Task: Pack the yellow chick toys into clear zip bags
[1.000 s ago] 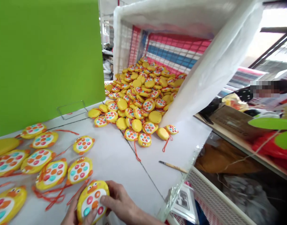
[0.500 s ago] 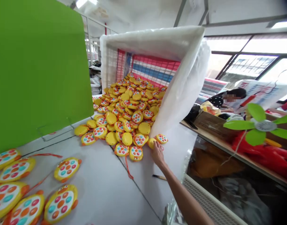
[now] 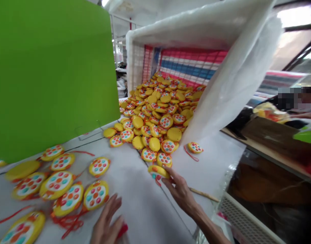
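Observation:
My right hand (image 3: 179, 189) pinches a yellow turtle-shaped piece (image 3: 157, 172) with coloured dots, above the grey-white table (image 3: 135, 203). At the bottom centre is my left hand (image 3: 107, 220), blurred, its fingers apart, beside a dotted piece (image 3: 95, 195). Something small and red shows at the left hand's thumb; whether it is held is unclear. Several similar pieces with red cords lie at the left. A large heap of them (image 3: 155, 112) spills from a plastic-lined container (image 3: 246, 64) tipped on its side.
A green panel (image 3: 53, 78) stands at the left. One piece (image 3: 195, 147) with a red cord lies right of the heap. A thin wooden-handled tool (image 3: 204, 194) is beyond my right wrist. A person, partly visible, is at the far right by a cardboard box (image 3: 277, 135).
My right hand has drawn back from the container's edge with a yellow piece in its fingers. My left hand has come into view. The view has shifted, so the heap appears further right.

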Demonstrator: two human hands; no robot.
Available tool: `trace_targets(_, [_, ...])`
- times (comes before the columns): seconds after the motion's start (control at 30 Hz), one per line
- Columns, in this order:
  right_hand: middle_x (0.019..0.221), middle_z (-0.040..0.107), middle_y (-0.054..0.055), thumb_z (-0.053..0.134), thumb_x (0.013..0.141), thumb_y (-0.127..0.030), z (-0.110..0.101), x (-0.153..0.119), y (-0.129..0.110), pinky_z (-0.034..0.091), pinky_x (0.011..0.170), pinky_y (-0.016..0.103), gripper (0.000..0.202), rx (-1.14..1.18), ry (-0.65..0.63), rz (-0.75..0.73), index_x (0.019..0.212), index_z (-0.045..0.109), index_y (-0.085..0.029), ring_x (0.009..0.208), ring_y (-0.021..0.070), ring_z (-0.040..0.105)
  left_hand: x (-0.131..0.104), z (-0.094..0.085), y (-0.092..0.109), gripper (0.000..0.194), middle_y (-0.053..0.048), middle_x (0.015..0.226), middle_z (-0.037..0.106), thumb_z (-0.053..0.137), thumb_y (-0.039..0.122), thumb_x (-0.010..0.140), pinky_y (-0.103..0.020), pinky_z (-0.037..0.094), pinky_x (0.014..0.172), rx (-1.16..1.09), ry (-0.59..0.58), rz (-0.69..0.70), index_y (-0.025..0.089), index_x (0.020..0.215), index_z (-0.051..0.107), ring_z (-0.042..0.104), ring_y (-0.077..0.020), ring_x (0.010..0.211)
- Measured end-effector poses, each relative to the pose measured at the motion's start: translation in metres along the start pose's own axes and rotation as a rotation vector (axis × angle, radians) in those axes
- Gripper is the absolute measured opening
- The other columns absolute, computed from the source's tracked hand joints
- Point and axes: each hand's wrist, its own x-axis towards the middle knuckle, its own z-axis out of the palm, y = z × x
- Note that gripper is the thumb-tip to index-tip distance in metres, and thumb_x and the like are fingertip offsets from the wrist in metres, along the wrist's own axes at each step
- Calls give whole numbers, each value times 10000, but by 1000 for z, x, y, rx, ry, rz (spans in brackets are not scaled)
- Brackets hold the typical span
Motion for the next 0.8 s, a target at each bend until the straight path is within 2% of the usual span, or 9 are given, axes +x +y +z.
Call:
trace_targets(0.07, [988, 665, 53, 562, 859, -299, 20, -14, -31, 487, 755, 318, 308, 145, -171, -59, 1158, 571, -222, 811, 200, 606, 0, 11, 10, 618, -82, 1304, 554, 687, 486, 643, -385, 524, 840, -3, -132, 95, 270, 1203, 542, 460, -315, 1236])
trace_targets(0.1, [1021, 661, 52, 573, 855, -297, 29, -19, -44, 482, 781, 322, 306, 213, -233, -63, 1154, 579, -232, 853, 205, 604, 1, 13, 16, 597, -82, 1302, 551, 694, 460, 647, -367, 515, 849, -13, -172, 116, 263, 1191, 545, 461, -309, 1233])
trace_targets(0.2, [1038, 662, 52, 630, 817, -333, 50, -29, -68, 473, 820, 334, 313, 434, -335, 19, 1114, 613, -237, 918, 223, 597, 0, 7, 32, 472, -74, 1117, 644, 703, 422, 649, -339, 517, 823, -75, -249, 88, 240, 1066, 579, 582, -289, 1069])
trace_targets(0.27, [1019, 668, 52, 662, 786, -372, 60, -33, -76, 466, 836, 344, 334, 581, -378, 85, 1086, 630, -229, 924, 233, 597, -2, -3, 36, 437, -53, 1016, 669, 719, 416, 637, -330, 520, 808, -117, -249, 40, 234, 1008, 578, 618, -272, 983])
trace_targets(0.37, [1011, 666, 48, 658, 785, -402, 69, -39, -85, 455, 845, 342, 343, 731, -417, 133, 1079, 630, -227, 932, 237, 589, -7, -18, 33, 448, -42, 982, 676, 745, 419, 614, -324, 515, 827, -137, -230, 16, 232, 987, 582, 618, -271, 983])
trace_targets(0.53, [946, 638, 29, 599, 831, -389, 72, -47, -99, 453, 781, 286, 271, 705, -371, 94, 1049, 610, -229, 862, 199, 572, -15, -23, 22, 430, -37, 1016, 670, 750, 408, 625, -313, 510, 830, -164, -196, 36, 238, 982, 581, 618, -258, 981])
trace_targets(0.67, [783, 599, 8, 547, 850, -440, 72, -43, -99, 434, 637, 240, 271, 574, -397, 97, 943, 628, -199, 699, 155, 534, -26, -18, 14, 476, -46, 947, 672, 691, 499, 669, -319, 549, 637, -226, -164, -152, 221, 1029, 551, 645, -233, 805])
trace_targets(0.73, [745, 595, 8, 535, 844, -485, 73, -38, -94, 423, 586, 230, 335, 628, -491, 186, 913, 630, -172, 659, 146, 529, -30, -17, 12, 527, -57, 916, 665, 666, 522, 689, -283, 522, 495, -197, -165, -252, 198, 1081, 529, 629, -199, 684])
trace_targets(0.8, [738, 603, 11, 529, 839, -513, 76, -34, -87, 423, 574, 230, 385, 687, -561, 273, 927, 635, -153, 648, 143, 538, -31, -18, 12, 560, -56, 868, 665, 655, 526, 699, -239, 457, 385, -125, -150, -283, 174, 1113, 521, 591, -158, 568])
